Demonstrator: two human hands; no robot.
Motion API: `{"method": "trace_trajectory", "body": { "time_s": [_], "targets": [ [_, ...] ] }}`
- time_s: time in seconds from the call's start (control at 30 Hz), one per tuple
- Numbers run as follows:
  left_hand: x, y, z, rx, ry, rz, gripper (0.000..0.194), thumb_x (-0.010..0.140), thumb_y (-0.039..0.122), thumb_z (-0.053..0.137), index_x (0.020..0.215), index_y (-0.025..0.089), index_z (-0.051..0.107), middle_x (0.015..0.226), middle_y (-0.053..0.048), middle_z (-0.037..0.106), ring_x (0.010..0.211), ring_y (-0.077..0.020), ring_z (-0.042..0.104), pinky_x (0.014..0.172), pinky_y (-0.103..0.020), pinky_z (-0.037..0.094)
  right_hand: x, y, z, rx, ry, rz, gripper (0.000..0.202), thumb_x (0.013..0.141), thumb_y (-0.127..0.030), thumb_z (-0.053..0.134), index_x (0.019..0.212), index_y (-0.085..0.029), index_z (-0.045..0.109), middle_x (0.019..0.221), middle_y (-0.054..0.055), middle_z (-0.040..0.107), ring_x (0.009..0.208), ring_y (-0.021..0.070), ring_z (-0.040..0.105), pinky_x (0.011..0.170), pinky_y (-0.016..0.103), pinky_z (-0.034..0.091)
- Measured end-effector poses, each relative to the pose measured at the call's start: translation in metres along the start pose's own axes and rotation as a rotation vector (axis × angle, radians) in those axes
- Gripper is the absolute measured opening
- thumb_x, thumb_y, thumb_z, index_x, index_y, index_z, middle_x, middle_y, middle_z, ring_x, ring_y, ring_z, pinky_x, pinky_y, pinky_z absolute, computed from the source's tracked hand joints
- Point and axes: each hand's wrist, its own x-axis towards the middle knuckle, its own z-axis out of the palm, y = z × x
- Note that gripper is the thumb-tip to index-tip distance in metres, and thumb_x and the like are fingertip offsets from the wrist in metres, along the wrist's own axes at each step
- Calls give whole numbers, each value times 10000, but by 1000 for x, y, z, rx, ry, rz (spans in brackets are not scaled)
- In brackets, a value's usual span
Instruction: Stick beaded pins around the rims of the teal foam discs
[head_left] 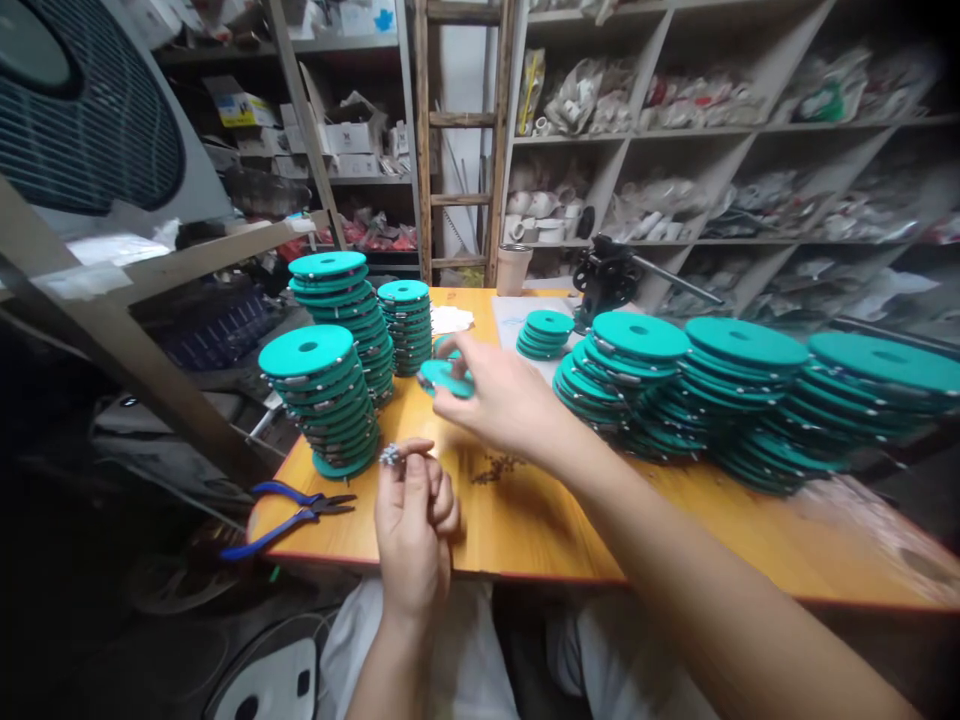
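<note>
Topple and spill risks, yellow wooden worktop (551,530)
The near-left stack of round teal discs (322,400) could topple if bumped; the left hand (416,520), fingers pinching tiny silvery pieces (391,455), could scatter them by loosening; the right hand (510,395), farther out, fingers clamped on a flat teal disc (442,376), could drop it by slipping.

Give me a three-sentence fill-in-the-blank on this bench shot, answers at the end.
The right hand holds a disc coloured ____. The blue-handled tool nearer the left hand is a pair of ____. Behind the table, the wooden thing with rungs is a ____.

Missing words: teal; pliers; ladder.
</note>
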Motion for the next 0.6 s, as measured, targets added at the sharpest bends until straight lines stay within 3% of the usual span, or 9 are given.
{"method": "trace_trajectory", "body": {
  "time_s": [0.1,0.2,0.27,0.33,0.4,0.47,0.5,0.57,0.6],
  "targets": [
    [-8,4,7,-24,-11,38,314,817,414,756,982,250,545,667,83,402,478,-12,394,429,-95,323,-56,1,0,170,-16,-34,264,914,-376,616,1142,-243,605,986,-24,697,783,104,644,654,213,507],
    [-23,-1,10,5,-36,11,342,778,377,801,971,263,543,860,43,580,690,-53,598,528,-105,421,-101,9,9,449,91,-82,284,931,-323,609,1208,-264,628,1132,-12,697,986,106,669,848,219,547],
    [-30,-4,9,38,-71,-37,304,803,388,775,953,251,549,800,48,556,625,-39,559,518,-108,408,-125,18,13,530,156,-111,393,900,-277,657,1289,-278,601,1233,0,668,1122,116,640,971,226,525],
    [-28,-3,7,109,-132,-105,264,855,420,712,963,227,569,639,77,406,471,-13,388,458,-114,342,-144,31,14,495,229,-112,437,887,-247,674,1313,-290,587,1208,-2,672,1075,102,652,946,189,531],
    [-12,3,7,270,-226,-122,302,912,457,621,1033,181,600,577,98,262,418,-15,254,410,-127,258,-160,50,13,417,329,-73,409,891,-247,670,1292,-283,600,1064,-2,692,899,87,668,818,153,550],
    [16,10,9,606,-377,1,415,989,492,438,1157,146,592,570,92,284,408,-41,281,399,-153,261,-174,73,13,360,394,6,386,898,-273,666,1279,-262,608,947,8,680,780,90,648,713,154,544],
    [34,11,11,836,-461,155,444,1023,458,339,1200,130,581,555,80,334,427,-64,361,428,-167,322,-180,85,14,361,406,57,389,906,-294,660,1288,-252,603,941,19,675,775,98,648,691,161,540],
    [70,8,14,978,-566,225,349,1004,371,430,1144,128,637,646,-9,579,635,-125,598,625,-230,493,-189,107,20,414,408,153,417,924,-331,643,1325,-239,577,1036,51,678,850,124,669,705,180,544],
    [86,4,16,1025,-622,252,274,973,322,497,1078,135,668,757,-52,663,738,-148,644,715,-268,529,-192,117,23,452,414,186,434,929,-342,636,1343,-233,565,1102,67,672,898,139,676,721,189,548]
  ]
}}
